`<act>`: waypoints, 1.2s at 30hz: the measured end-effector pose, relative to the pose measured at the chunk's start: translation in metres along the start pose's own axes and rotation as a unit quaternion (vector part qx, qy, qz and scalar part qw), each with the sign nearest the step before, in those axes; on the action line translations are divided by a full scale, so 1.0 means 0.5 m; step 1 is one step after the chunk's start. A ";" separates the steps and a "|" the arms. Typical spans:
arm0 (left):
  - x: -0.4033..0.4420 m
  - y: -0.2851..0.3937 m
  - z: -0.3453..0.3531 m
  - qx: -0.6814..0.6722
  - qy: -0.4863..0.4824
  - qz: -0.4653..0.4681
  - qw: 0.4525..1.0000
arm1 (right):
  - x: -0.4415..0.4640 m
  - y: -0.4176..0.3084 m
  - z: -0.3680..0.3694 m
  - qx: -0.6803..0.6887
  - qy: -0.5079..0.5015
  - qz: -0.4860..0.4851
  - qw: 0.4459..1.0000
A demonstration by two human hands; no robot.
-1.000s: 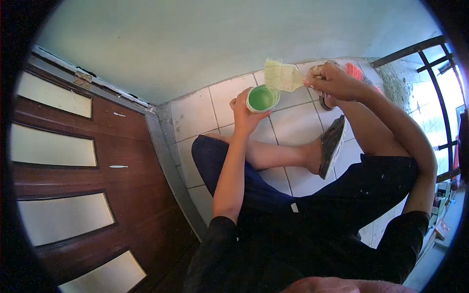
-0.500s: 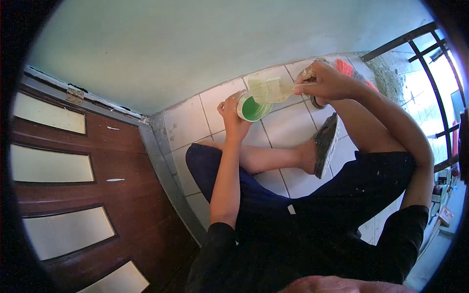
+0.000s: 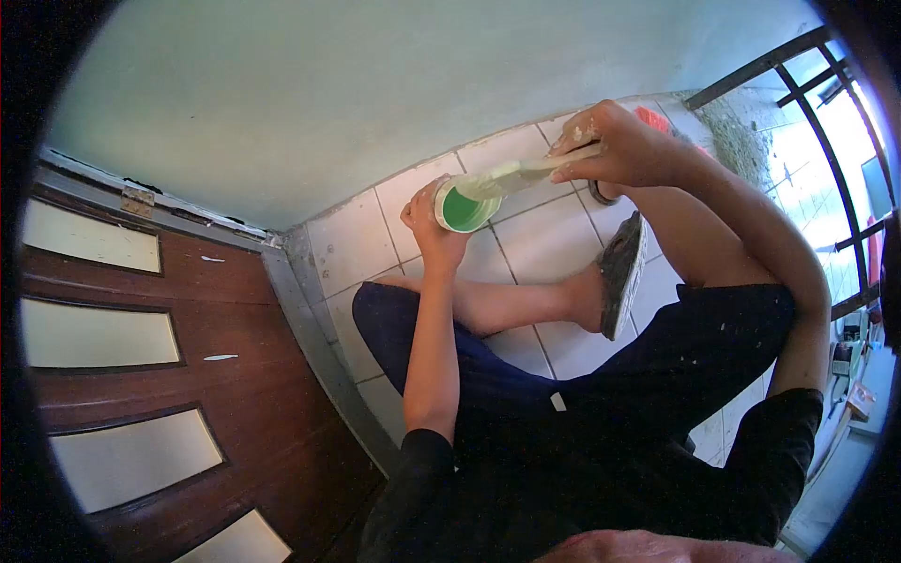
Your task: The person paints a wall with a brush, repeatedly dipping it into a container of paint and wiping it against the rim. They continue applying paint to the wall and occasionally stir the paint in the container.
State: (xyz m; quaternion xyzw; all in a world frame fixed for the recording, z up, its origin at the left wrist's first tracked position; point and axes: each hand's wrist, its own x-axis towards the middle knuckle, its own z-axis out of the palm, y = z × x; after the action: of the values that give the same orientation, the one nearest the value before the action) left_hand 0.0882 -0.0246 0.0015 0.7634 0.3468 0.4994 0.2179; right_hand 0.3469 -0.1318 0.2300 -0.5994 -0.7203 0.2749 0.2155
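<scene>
A small round paint container [image 3: 440, 214], with green paint inside, is gripped from its left side by my left hand [image 3: 434, 225]. My right hand [image 3: 615, 145] holds a paintbrush [image 3: 521, 174] by its handle, the fingers closed round it. The brush points left and its pale, paint-coated bristles [image 3: 477, 186] are at the container's rim, partly over the opening; whether they touch the paint I cannot tell. Pale paint spots mark the right hand's fingers.
A pale green wall [image 3: 375, 84] rises beyond the tiled floor [image 3: 352, 239]. At left stands a brown wooden door [image 3: 216, 324] with pale panels. Dark metal bars [image 3: 798, 94] and a red-orange object [image 3: 651, 119] are at right. My sandalled foot [image 3: 619, 272] rests below the brush.
The brush has turned from its flat side to its narrow edge, its bristles now lower at the container's opening. The container and left hand have shifted slightly left.
</scene>
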 end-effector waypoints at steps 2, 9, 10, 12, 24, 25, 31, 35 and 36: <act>0.001 0.008 -0.004 0.006 -0.029 0.007 1.000 | 0.000 -0.013 0.003 -0.010 -0.006 -0.014 1.000; -0.011 0.021 -0.006 0.002 -0.139 0.014 0.990 | -0.001 -0.041 0.040 -0.200 -0.054 -0.079 0.975; -0.013 0.021 -0.001 0.016 -0.161 0.018 0.987 | -0.001 -0.048 0.046 -0.264 -0.080 -0.109 0.955; -0.020 0.016 0.006 0.025 -0.193 0.031 0.980 | -0.005 -0.060 0.059 -0.305 -0.093 -0.119 0.940; -0.023 0.100 0.032 -0.010 -0.223 0.017 0.975 | -0.042 -0.079 0.065 -0.286 -0.089 -0.146 0.943; -0.024 0.115 0.031 -0.023 -0.215 0.001 0.976 | -0.047 -0.087 0.058 -0.245 -0.090 -0.134 0.956; -0.046 0.138 0.049 -0.131 -0.238 -0.042 0.961 | -0.065 -0.089 0.037 -0.098 -0.034 -0.159 0.982; -0.042 0.236 0.027 -0.248 -0.236 -0.146 0.928 | -0.082 -0.089 0.028 -0.031 -0.007 -0.177 0.984; -0.040 0.253 0.027 -0.245 -0.228 -0.163 0.928 | -0.085 -0.083 0.025 -0.012 -0.003 -0.187 0.982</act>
State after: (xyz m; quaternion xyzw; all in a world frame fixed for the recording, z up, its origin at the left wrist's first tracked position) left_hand 0.1346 -0.1232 0.0697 0.7125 0.2745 0.3391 0.5495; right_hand 0.3159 -0.1807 0.2485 -0.4561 -0.8233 0.2227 0.2540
